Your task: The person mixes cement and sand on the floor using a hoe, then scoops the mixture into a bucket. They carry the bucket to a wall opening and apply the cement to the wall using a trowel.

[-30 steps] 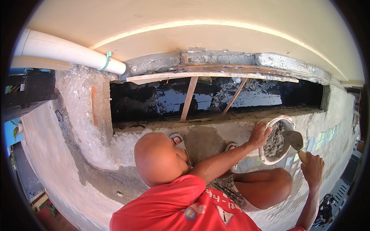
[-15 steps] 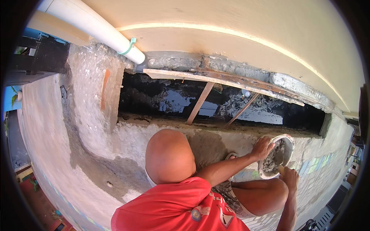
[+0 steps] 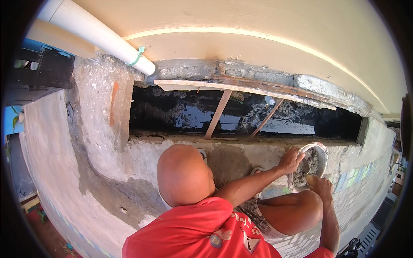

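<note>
Neither of my hands is in view. Just ahead of me a co-worker in a red shirt [image 3: 176, 232] squats, seen from above and behind. Their left hand [image 3: 291, 161] grips the rim of a whitish bucket [image 3: 322, 160], which holds grey wet mortar [image 3: 312, 161]. In their right hand [image 3: 321, 187] is a tool with a light-coloured handle [image 3: 309, 179], reaching into the bucket; its working end is partly hidden in the mortar.
Beyond the co-worker lies a long rectangular opening [image 3: 172, 116] with dark water inside. Two thin wooden props [image 3: 219, 112] and a long board [image 3: 245, 89] cross it. A white pipe [image 3: 103, 36] runs along the beige wall [image 3: 258, 47]. Rough concrete [image 3: 99, 94] surrounds the opening.
The co-worker's right hand has moved up and slightly left, pushing the tool further into the bucket. Their left hand stays on the rim. The whole view has shifted slightly.
</note>
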The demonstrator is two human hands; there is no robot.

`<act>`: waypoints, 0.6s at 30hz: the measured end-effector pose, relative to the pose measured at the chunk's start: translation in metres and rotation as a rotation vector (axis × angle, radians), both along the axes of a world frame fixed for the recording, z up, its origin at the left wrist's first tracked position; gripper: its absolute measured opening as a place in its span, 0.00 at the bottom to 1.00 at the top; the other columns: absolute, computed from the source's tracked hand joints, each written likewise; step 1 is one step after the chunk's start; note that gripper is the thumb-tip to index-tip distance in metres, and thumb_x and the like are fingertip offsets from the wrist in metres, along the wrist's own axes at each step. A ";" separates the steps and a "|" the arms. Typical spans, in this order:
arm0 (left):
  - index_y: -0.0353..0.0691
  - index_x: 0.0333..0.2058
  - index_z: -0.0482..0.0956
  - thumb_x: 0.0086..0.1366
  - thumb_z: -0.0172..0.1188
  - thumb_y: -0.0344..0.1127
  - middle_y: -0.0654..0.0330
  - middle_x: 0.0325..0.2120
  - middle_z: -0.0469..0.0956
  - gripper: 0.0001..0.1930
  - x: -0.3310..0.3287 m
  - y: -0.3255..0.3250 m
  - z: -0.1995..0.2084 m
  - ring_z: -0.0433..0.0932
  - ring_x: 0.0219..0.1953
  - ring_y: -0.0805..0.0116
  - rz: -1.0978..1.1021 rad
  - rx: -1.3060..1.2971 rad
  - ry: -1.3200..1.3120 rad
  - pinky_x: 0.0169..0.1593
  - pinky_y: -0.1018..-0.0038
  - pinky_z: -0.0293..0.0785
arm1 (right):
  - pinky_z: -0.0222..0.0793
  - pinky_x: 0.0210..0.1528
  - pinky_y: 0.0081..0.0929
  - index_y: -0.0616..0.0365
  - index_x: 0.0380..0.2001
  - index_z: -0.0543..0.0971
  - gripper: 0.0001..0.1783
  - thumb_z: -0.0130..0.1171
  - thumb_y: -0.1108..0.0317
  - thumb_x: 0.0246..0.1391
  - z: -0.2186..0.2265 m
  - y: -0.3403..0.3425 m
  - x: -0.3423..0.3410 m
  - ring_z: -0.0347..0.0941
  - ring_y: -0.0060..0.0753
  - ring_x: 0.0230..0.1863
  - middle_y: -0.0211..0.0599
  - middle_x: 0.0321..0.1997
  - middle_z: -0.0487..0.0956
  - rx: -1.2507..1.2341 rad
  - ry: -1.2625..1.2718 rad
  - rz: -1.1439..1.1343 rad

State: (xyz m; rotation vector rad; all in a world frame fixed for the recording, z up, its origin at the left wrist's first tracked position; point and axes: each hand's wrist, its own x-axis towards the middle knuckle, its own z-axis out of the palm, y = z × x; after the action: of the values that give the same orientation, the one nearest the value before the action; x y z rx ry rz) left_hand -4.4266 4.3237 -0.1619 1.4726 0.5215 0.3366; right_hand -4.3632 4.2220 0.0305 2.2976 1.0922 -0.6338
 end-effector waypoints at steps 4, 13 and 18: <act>0.28 0.42 0.70 0.68 0.43 0.48 0.42 0.40 0.69 0.23 -0.007 0.012 0.006 0.68 0.45 0.43 -0.049 0.015 0.019 0.50 0.56 0.62 | 0.70 0.33 0.47 0.59 0.26 0.77 0.06 0.58 0.72 0.39 0.087 0.027 -0.005 0.76 0.54 0.26 0.49 0.21 0.78 0.056 -0.095 -0.087; 0.33 0.41 0.75 0.64 0.51 0.45 0.44 0.37 0.73 0.19 0.013 0.007 0.001 0.72 0.41 0.47 -0.098 -0.167 -0.103 0.45 0.57 0.66 | 0.72 0.35 0.44 0.62 0.30 0.76 0.08 0.53 0.71 0.47 0.027 -0.034 0.013 0.78 0.51 0.31 0.52 0.26 0.79 0.002 -0.043 -0.159; 0.32 0.49 0.71 0.60 0.56 0.38 0.53 0.44 0.72 0.21 0.017 0.018 0.009 0.70 0.46 0.63 -0.162 -0.412 -0.048 0.52 0.68 0.64 | 0.70 0.38 0.45 0.63 0.35 0.72 0.12 0.52 0.71 0.45 0.073 -0.069 0.026 0.77 0.54 0.33 0.54 0.26 0.78 0.047 -0.185 -0.401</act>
State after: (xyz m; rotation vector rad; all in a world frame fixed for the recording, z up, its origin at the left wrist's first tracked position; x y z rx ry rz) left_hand -4.4100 4.3415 -0.1528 1.0955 0.4016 0.1250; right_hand -4.3368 4.1529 0.1039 2.5804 0.5698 -0.5299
